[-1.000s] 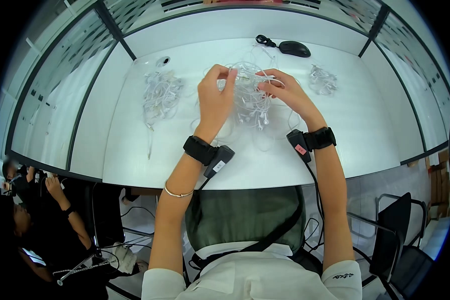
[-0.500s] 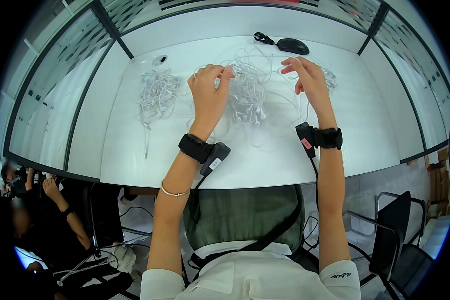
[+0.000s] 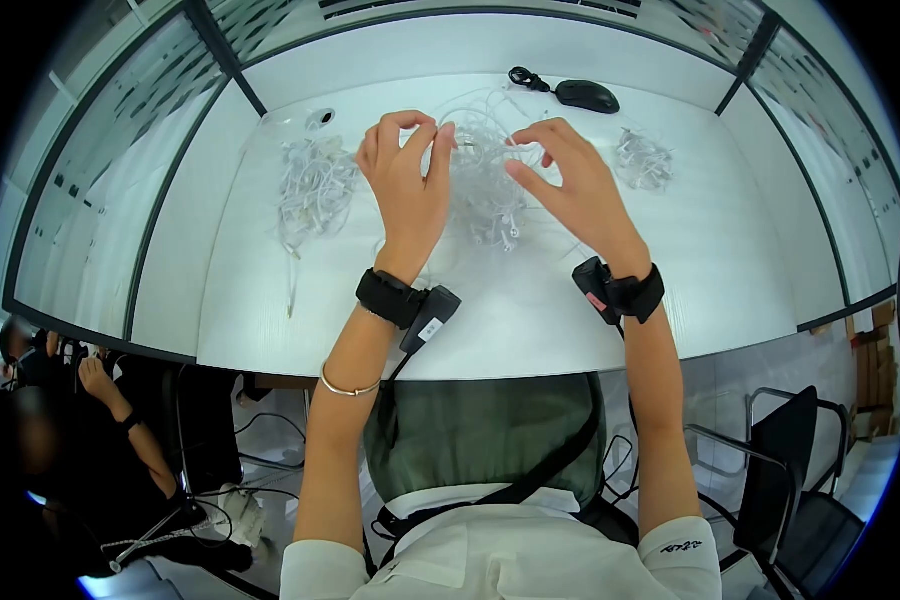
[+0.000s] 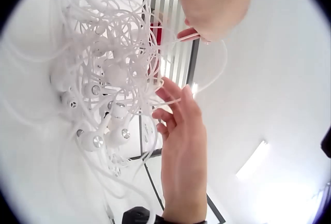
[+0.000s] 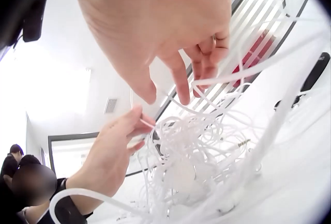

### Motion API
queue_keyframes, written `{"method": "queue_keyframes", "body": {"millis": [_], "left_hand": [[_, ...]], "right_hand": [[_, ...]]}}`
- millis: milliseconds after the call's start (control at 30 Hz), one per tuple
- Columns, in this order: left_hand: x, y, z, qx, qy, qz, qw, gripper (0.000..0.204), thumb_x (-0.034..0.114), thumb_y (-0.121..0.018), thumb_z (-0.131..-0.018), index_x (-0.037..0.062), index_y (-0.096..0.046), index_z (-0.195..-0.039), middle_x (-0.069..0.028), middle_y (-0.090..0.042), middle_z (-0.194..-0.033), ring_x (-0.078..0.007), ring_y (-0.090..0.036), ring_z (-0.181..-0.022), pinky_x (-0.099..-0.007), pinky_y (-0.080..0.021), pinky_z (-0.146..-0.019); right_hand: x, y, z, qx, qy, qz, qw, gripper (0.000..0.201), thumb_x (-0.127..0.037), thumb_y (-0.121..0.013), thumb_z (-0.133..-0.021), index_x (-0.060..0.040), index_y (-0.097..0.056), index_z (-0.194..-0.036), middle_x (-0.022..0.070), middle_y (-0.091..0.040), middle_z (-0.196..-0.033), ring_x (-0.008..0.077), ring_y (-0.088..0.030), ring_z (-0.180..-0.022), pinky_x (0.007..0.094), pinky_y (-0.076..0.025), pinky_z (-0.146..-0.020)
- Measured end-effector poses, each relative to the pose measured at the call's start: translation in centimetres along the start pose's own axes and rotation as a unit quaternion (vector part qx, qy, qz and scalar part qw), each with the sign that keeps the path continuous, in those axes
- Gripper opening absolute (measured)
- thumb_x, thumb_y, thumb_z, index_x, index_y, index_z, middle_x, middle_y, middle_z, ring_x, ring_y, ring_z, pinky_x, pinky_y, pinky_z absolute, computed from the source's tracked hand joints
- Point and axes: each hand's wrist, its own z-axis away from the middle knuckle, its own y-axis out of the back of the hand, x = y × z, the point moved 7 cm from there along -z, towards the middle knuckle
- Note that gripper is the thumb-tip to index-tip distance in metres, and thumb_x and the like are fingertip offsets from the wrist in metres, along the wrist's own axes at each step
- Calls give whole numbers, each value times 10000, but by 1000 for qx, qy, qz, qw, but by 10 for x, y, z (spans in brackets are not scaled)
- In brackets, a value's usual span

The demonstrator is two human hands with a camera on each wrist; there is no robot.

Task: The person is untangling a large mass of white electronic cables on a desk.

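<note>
White earphone tangle (image 3: pixel 487 190): right hand (image 3: pixel 582 195) has moved nearer.

The head view looks down and ahead from high up, the shirt (image 3: pixel 500 560) at 6 o'clock. The left wrist view sits very close, tipped sideways, with the desk (image 3: pixel 530 335) at 9 o'clock and the ceiling (image 4: pixel 279 105) at 3. The right wrist view, also close, looks past the right hand (image 3: pixel 585 200) at 12. All three share the left hand (image 3: pixel 405 190), right hand and white wires (image 3: pixel 490 195).
</note>
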Motion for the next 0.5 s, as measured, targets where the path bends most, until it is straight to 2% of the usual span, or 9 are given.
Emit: {"method": "queue_keyframes", "body": {"millis": [100,200,233,267,333,367,433,467,500], "left_hand": [[-6,-8,3,-7,66,179,982,158,144,-637,-885,12,-652,-798,-24,-567,-931,-186,-515,-869,-322,-400,-779],[-9,-13,5,-38,109,266,957,152,118,-649,-877,-13,-636,-800,-40,-568,-906,-162,-538,-720,-268,-421,-616],[-7,-11,4,-18,88,274,958,150,112,-669,-859,-4,-639,-770,-44,-569,-914,-140,-531,-644,-263,-421,-578],[-5,-11,5,-24,84,271,958,140,101,-664,-860,-7,-643,-772,-42,-566,-928,-133,-538,-668,-252,-427,-599],[1,-9,5,-36,74,267,960,123,80,-654,-861,-11,-653,-777,-38,-560,-956,-117,-554,-716,-230,-440,-640],[4,-8,4,-45,86,273,957,108,62,-680,-827,-10,-663,-749,-48,-562,-1003,-125,-571,-805,-253,-458,-694],[7,-5,3,-14,29,227,973,82,75,-691,-817,5,-660,-847,-51,-567,-1020,-143,-568,-861,-289,-457,-756],[9,-3,3,1,1,204,979,115,82,-696,-811,13,-658,-895,-53,-570,-1028,-152,-566,-889,-307,-456,-787],[7,-5,4,2,23,226,974,195,116,-712,-797,28,-635,-953,-56,-571,-1043,-164,-550,-944,-323,-425,-825]], "right_hand": [[-13,-8,-4,33,69,-30,997,235,-290,-648,-846,-73,-646,-939,26,-603,-891,206,-541,-774,316,-441,-682],[-16,-22,-10,-54,28,-51,997,236,-289,-643,-846,-78,-641,-950,39,-597,-871,199,-528,-709,310,-437,-651],[-15,-27,-9,-90,-21,-80,993,237,-287,-637,-846,-81,-635,-963,44,-599,-822,197,-507,-626,307,-428,-600],[-16,-32,-11,-134,-40,-82,987,242,-286,-637,-845,-85,-630,-980,44,-606,-755,185,-521,-596,304,-427,-569],[-17,-35,-14,-118,1,-15,993,227,-285,-633,-845,-80,-635,-945,40,-617,-703,171,-550,-595,301,-431,-563],[-17,-34,-16,-109,13,-13,994,218,-278,-632,-846,-77,-637,-930,41,-622,-700,169,-557,-596,299,-433,-561],[-19,-34,-19,-91,34,-9,995,200,-263,-630,-846,-71,-640,-900,43,-631,-696,166,-571,-597,295,-436,-558],[-15,-31,-20,-83,17,-38,996,192,-254,-630,-846,-68,-641,-891,43,-637,-702,163,-571,-593,294,-437,-556],[-9,-28,-22,-75,0,-68,995,183,-245,-630,-846,-65,-642,-881,43,-642,-708,161,-571,-588,293,-438,-555]]}}
